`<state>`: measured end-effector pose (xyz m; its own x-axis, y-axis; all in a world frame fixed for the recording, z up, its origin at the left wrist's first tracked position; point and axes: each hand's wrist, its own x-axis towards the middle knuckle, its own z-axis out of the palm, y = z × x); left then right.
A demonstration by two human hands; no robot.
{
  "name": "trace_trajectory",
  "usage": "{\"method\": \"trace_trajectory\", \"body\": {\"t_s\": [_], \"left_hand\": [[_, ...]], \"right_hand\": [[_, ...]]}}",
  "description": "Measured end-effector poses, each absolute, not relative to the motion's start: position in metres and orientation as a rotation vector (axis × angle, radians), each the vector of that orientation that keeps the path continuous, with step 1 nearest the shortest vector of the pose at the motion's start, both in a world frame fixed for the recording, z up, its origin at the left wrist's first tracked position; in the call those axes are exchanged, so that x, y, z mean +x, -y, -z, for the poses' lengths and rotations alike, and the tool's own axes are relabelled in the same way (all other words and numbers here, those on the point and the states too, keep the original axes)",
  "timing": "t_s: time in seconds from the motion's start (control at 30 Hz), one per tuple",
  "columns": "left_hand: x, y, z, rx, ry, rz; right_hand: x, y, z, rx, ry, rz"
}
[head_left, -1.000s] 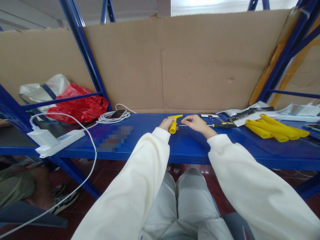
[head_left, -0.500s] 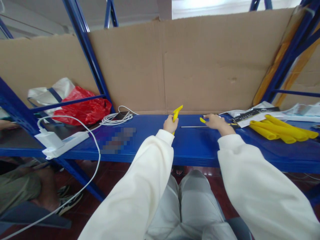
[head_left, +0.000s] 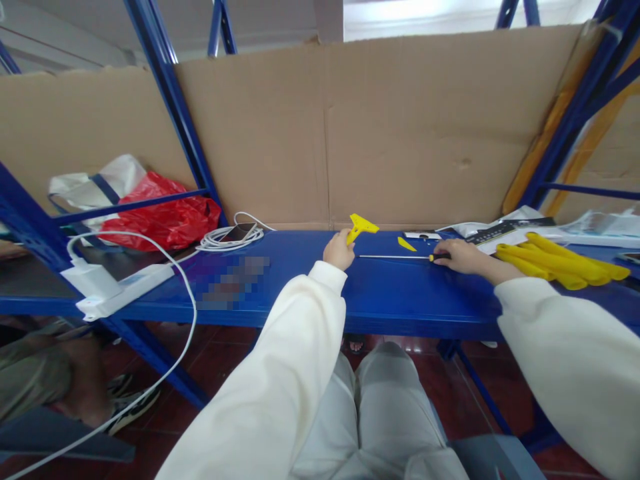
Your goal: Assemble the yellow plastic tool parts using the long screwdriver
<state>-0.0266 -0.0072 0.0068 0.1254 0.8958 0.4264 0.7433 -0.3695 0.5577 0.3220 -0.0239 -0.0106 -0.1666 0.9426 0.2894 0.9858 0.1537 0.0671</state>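
My left hand (head_left: pixel 339 251) is closed around the handle of a yellow scraper (head_left: pixel 361 227), its wide head sticking up above the fist. At the right, my right hand (head_left: pixel 454 256) has its fingers on the dark handle of a long screwdriver (head_left: pixel 395 257). The screwdriver lies across the blue tabletop, its thin shaft pointing left towards my left hand. Between the hands, just behind the shaft, rests a small flat yellow piece (head_left: pixel 407 245). A small white and dark flat item (head_left: pixel 423 235) lies behind it, too small to name.
Yellow tubes (head_left: pixel 565 260) and a black-and-white packet (head_left: pixel 510 232) lie on the blue table (head_left: pixel 395 303) at the right. Leftward are a coiled white cable (head_left: pixel 233 238), a power strip (head_left: pixel 130 290) and a red bag (head_left: pixel 163 210). Cardboard (head_left: pixel 410 127) walls the back. Another person's leg (head_left: pixel 90 380) shows lower left.
My right hand has moved right, from beside the small yellow piece to the screwdriver handle; the piece now lies uncovered. My left hand has turned the scraper so its head shows broadside.
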Motion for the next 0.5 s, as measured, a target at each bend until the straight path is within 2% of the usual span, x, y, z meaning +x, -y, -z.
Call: {"method": "trace_trajectory", "body": {"t_s": [0.17,0.33,0.5], "left_hand": [[-0.026,0.009,-0.006,2.250,-1.691,-0.927],[-0.027,0.012,-0.007,2.301,-1.761,-0.829],[-0.028,0.014,-0.007,2.342,-1.769,-0.768]], "right_hand": [[0.304,0.041,0.015,-1.776,2.314,0.529],[0.274,0.049,0.019,-1.592,2.367,0.550],[0.260,0.047,0.017,-1.659,2.296,0.481]]}}
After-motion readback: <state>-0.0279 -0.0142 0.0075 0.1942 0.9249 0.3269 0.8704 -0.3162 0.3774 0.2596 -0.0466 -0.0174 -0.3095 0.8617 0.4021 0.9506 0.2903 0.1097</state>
